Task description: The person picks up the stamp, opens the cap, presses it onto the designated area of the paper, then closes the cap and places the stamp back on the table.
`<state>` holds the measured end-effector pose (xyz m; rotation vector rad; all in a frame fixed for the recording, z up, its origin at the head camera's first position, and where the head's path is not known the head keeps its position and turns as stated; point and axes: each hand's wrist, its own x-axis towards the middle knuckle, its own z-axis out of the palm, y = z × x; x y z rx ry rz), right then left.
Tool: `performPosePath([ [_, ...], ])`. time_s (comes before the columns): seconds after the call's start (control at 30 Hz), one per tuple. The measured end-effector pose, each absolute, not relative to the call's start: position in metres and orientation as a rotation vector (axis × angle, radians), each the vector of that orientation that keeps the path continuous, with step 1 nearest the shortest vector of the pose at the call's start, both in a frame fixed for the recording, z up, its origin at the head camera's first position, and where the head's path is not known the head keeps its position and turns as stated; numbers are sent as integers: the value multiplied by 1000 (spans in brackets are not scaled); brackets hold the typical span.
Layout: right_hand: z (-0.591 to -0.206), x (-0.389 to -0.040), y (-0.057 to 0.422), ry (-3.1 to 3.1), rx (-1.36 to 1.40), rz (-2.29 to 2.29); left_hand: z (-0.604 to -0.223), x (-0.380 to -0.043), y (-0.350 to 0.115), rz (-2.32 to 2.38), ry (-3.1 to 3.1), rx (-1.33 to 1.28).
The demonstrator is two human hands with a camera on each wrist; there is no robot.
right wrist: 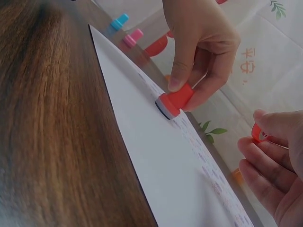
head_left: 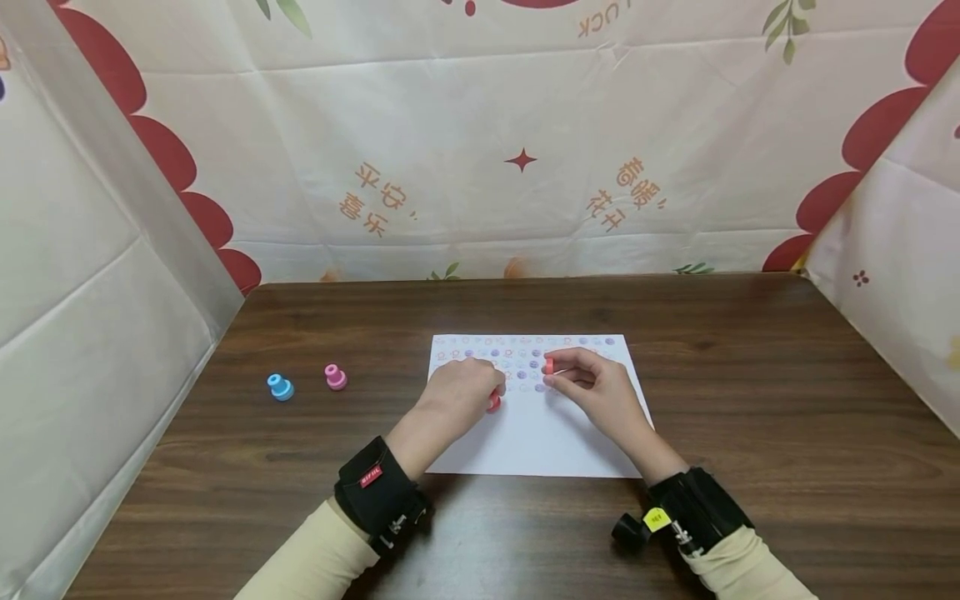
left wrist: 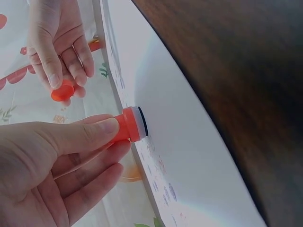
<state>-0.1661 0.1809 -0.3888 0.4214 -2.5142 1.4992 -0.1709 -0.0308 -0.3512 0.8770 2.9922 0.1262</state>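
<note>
My left hand [head_left: 461, 392] pinches a red stamp [left wrist: 127, 126] between thumb and fingers. The stamp's pale collar and dark-edged face point down, close over the white paper [head_left: 525, 437]. To the right, above the same sheet, my right hand [head_left: 600, 400] holds a small round red cap [right wrist: 256, 133] between thumb and fingertips. Rows of small printed marks [head_left: 521, 375], purple and reddish, run across the far part of the sheet; the hands hide some of them. In the head view the left fingers cover most of the stamp.
A blue stamp [head_left: 280, 387] and a pink stamp [head_left: 335, 377] stand on the brown wooden table [head_left: 750, 400], left of the paper. Printed cloth [head_left: 480, 200] hangs behind the table and at both sides.
</note>
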Motion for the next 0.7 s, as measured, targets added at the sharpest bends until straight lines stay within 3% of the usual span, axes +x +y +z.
performPosePath([
  [0.7, -388, -165, 176, -2512, 425, 1542, -347, -171, -45, 522, 3113, 830],
])
